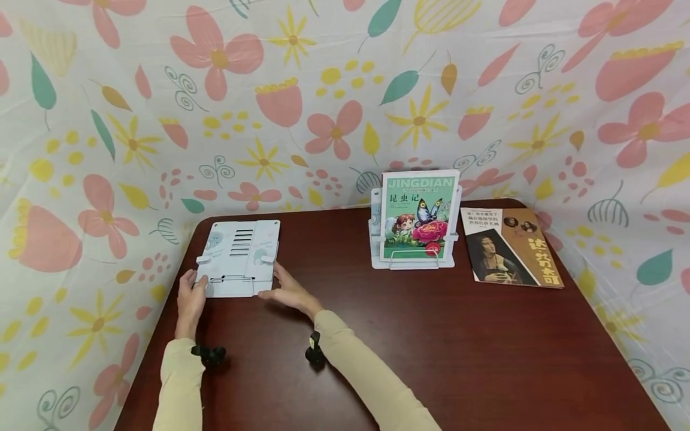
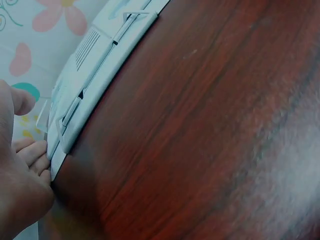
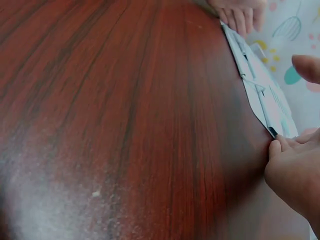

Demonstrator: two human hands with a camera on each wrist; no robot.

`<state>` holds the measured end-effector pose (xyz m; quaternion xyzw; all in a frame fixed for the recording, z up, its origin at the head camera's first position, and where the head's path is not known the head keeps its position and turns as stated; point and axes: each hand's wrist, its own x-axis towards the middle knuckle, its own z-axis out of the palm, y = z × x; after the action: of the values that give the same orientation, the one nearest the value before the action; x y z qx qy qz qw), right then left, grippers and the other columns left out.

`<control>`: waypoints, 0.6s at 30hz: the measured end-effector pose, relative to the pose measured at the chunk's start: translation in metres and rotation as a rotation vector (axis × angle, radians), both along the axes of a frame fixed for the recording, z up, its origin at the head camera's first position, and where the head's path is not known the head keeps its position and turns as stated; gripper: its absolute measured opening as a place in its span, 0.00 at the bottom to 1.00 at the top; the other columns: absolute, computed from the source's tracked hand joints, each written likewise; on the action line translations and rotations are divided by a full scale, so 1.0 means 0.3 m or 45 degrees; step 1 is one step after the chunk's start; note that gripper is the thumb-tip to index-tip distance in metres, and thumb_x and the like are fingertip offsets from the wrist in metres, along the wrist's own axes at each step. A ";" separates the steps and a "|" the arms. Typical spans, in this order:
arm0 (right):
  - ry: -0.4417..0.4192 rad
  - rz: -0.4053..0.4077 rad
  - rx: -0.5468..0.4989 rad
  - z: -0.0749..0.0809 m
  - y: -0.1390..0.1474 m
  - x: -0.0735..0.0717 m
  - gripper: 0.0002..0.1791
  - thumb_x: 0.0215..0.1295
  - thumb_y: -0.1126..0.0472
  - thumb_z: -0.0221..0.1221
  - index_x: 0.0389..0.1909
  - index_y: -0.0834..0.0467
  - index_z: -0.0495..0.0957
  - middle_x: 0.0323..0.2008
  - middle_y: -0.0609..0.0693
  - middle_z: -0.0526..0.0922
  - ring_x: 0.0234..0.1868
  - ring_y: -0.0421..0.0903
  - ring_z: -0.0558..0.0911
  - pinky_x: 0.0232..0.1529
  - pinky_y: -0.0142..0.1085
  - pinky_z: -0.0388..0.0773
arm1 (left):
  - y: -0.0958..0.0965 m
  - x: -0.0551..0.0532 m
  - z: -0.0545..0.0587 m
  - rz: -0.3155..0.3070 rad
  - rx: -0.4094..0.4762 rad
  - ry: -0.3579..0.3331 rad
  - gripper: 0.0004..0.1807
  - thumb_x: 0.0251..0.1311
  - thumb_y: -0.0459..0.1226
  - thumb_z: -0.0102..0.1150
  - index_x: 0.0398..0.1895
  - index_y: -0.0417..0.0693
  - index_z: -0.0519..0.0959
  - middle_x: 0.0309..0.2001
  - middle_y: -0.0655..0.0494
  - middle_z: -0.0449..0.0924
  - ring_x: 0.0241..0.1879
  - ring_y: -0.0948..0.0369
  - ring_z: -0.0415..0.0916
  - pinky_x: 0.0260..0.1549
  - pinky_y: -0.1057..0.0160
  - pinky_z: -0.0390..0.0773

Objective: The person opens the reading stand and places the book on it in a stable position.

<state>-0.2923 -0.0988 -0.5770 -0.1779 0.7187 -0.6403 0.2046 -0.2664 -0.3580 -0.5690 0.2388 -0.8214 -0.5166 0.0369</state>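
Observation:
A white metal book stand lies folded flat on the table at the left, with slots, pale prints and small page clips. At its left side, near the front corner, my left hand has its fingertips right at the edge. In the left wrist view the thumb is raised apart from the stand. My right hand is at the opposite side, its fingers partly hidden by the stand. The right wrist view shows those fingers touching the edge near the front corner, with the thumb lifted away.
A second white book stand stands upright at the back, holding a green children's book. To its right lies a brown and white book with a portrait on its cover. Flower-patterned cloth surrounds the dark wooden table.

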 end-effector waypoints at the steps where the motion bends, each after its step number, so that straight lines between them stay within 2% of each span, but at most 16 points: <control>1: 0.002 -0.007 -0.001 0.000 -0.003 0.000 0.53 0.63 0.62 0.66 0.82 0.56 0.44 0.80 0.55 0.54 0.80 0.55 0.55 0.77 0.52 0.58 | 0.004 -0.001 -0.002 0.000 -0.007 -0.002 0.39 0.77 0.50 0.40 0.82 0.44 0.43 0.82 0.42 0.46 0.81 0.45 0.44 0.77 0.43 0.48; 7: -0.043 -0.051 0.079 0.001 0.016 0.016 0.54 0.63 0.58 0.66 0.82 0.57 0.42 0.80 0.57 0.53 0.79 0.57 0.58 0.78 0.47 0.58 | 0.033 0.029 -0.004 -0.031 -0.004 -0.040 0.40 0.76 0.52 0.42 0.83 0.47 0.43 0.82 0.45 0.45 0.81 0.46 0.43 0.77 0.42 0.49; 12: -0.066 -0.018 0.039 -0.006 0.051 0.028 0.53 0.65 0.59 0.65 0.82 0.58 0.41 0.81 0.58 0.51 0.80 0.57 0.57 0.78 0.46 0.58 | 0.056 0.075 0.001 -0.068 -0.012 -0.084 0.42 0.75 0.55 0.43 0.83 0.48 0.43 0.82 0.45 0.44 0.81 0.46 0.42 0.77 0.41 0.48; 18: -0.040 0.026 0.030 -0.014 0.095 0.045 0.52 0.66 0.62 0.64 0.82 0.59 0.40 0.82 0.58 0.47 0.81 0.55 0.54 0.78 0.46 0.56 | 0.082 0.138 0.012 -0.162 -0.101 -0.138 0.45 0.74 0.58 0.43 0.83 0.47 0.42 0.82 0.42 0.43 0.81 0.44 0.40 0.77 0.40 0.46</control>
<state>-0.2789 -0.0702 -0.5811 -0.1729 0.7210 -0.6324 0.2245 -0.2249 -0.3335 -0.5654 0.2121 -0.8555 -0.4714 -0.0311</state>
